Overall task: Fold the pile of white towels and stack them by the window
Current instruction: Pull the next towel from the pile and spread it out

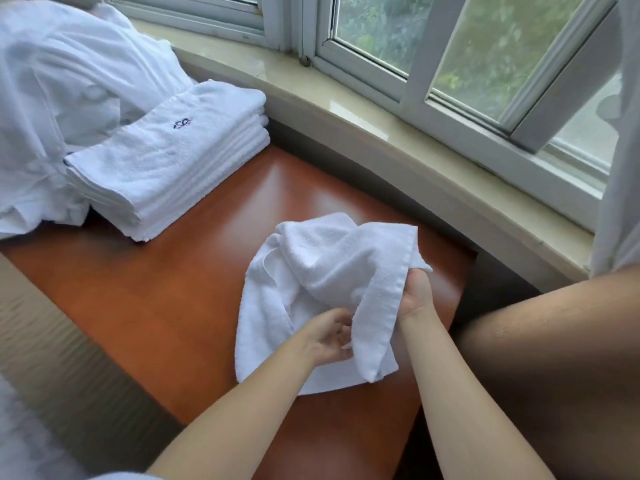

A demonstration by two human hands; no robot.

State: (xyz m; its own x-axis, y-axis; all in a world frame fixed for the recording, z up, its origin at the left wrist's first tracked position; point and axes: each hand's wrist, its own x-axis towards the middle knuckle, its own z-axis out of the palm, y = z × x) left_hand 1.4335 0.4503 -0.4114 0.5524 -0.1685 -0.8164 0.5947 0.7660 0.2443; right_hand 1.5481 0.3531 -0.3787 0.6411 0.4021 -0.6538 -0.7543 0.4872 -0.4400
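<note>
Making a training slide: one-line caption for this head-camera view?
Both hands, left hand and right hand, grip an unfolded towel beside the folded stack.

A loose towel (322,282) lies crumpled on the bench (166,306), partly lifted between the two hands. The left hand (329,336) sits at the towel's near edge, with cloth ahead of it and to its left. The right hand (417,294) is just right of the left hand and a little farther forward, under a fold of the towel that drapes down between them. Well ahead and left of both hands, a stack of folded towels (166,161) rests on the bench. Behind and left of the stack lies a heap of bedding (59,98). The window sill (346,98) runs ahead and right of the hands, with the window (450,46) above it.
</note>
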